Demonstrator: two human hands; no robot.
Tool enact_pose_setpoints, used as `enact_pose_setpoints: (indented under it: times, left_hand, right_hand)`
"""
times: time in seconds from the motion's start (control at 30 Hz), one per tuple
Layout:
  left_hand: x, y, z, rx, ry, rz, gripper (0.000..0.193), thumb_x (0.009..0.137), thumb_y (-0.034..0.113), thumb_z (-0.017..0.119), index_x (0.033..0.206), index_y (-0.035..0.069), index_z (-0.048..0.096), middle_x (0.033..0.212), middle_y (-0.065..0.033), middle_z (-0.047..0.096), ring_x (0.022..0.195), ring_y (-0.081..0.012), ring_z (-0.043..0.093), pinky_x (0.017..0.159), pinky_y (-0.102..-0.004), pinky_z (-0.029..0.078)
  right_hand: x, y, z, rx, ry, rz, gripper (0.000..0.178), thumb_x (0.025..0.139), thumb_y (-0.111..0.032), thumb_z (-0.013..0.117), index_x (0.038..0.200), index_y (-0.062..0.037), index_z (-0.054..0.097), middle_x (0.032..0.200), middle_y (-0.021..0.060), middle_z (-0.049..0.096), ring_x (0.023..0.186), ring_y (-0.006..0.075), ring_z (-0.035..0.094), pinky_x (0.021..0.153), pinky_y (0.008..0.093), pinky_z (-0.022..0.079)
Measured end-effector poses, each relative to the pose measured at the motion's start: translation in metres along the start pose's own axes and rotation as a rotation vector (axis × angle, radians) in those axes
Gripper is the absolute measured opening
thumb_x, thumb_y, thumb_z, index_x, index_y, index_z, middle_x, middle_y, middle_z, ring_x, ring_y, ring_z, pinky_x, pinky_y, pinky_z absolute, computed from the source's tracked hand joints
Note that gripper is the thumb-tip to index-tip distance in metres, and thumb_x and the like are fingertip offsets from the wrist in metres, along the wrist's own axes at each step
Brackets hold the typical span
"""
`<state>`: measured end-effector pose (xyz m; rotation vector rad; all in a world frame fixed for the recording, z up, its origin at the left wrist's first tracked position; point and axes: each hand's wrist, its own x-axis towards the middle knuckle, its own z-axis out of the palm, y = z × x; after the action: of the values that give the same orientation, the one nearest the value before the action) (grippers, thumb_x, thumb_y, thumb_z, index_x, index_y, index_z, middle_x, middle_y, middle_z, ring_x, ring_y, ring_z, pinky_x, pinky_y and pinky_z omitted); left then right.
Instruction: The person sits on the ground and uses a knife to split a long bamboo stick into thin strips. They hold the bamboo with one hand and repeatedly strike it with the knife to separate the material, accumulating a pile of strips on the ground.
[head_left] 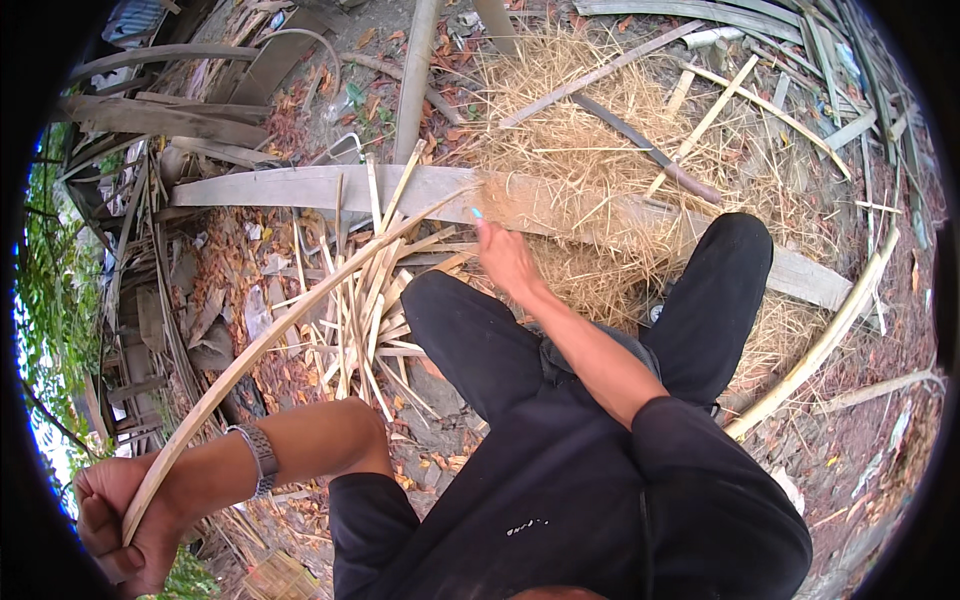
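Observation:
My left hand (125,520), wearing a wristwatch (260,460), is out at the lower left, its fingers closed round the near end of a long, slightly bowed wooden strip (290,317). The strip slants up to the right, and its thin far end lies over a wide grey plank (420,190). By that plank my right hand (508,262) is closed, with a small turquoise tip (476,213) showing at its fingers. The rest of what it holds is hidden. Right of the strip's far end, straw-coloured shavings cover part of the plank.
A pile of split strips (365,310) lies left of my knees. Beyond the plank rest a machete (640,140) with a wooden handle and a heap of shavings (550,90). An upright post (415,80) stands ahead. A long pale pole (820,350) lies at right; stacked timber (160,118) is at left.

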<state>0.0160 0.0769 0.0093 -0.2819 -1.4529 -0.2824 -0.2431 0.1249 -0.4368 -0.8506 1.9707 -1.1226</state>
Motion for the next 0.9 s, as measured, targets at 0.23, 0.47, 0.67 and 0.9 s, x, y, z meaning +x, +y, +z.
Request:
enact_pose_setpoints:
  times: [0.23,0.47,0.67,0.9]
  left_hand:
    - [-0.013,0.003,0.015,0.023,0.263,0.027,0.049,0.085,0.036,0.032,0.039,0.022,0.021,0.032,0.0101,0.021,0.026,-0.0053,0.033,0.036,-0.0175,0.025]
    - [-0.013,0.003,0.040,0.156,0.267,-0.035,0.044,0.084,0.032,0.033,0.042,0.022,0.023,0.034,0.0087,0.017,0.028,-0.0051,0.029,0.036,-0.0193,0.025]
    - [-0.020,-0.002,0.030,0.126,0.289,0.000,0.040,0.083,0.029,0.033,0.044,0.023,0.029,0.033,0.0103,0.021,0.026,-0.0038,0.030,0.035,-0.0178,0.026]
    - [-0.022,-0.011,0.012,-0.408,-0.079,0.030,0.040,0.088,0.026,0.038,0.048,0.021,0.037,0.035,0.0114,0.027,0.028,0.0022,0.031,0.034,-0.0117,0.030]
  right_hand:
    - [-0.002,-0.018,0.004,-0.021,0.032,-0.124,0.052,0.099,-0.033,0.027,0.084,0.0063,0.058,0.053,0.0216,0.053,0.047,0.0363,0.054,0.052,0.0488,0.045]
    - [0.070,0.069,0.027,-0.229,0.172,-0.023,0.050,0.098,-0.032,0.030,0.086,0.0068,0.059,0.062,0.0288,0.057,0.056,0.0424,0.058,0.057,0.0498,0.048]
    - [0.024,0.017,0.031,-0.029,0.078,0.027,0.052,0.097,-0.036,0.030,0.088,0.0059,0.060,0.076,0.0329,0.059,0.075,0.0492,0.059,0.070,0.0535,0.048]
    - [0.034,0.030,0.019,-0.222,0.077,0.013,0.055,0.097,-0.037,0.029,0.094,0.0085,0.059,0.078,0.0341,0.059,0.079,0.0505,0.058,0.077,0.0540,0.046]
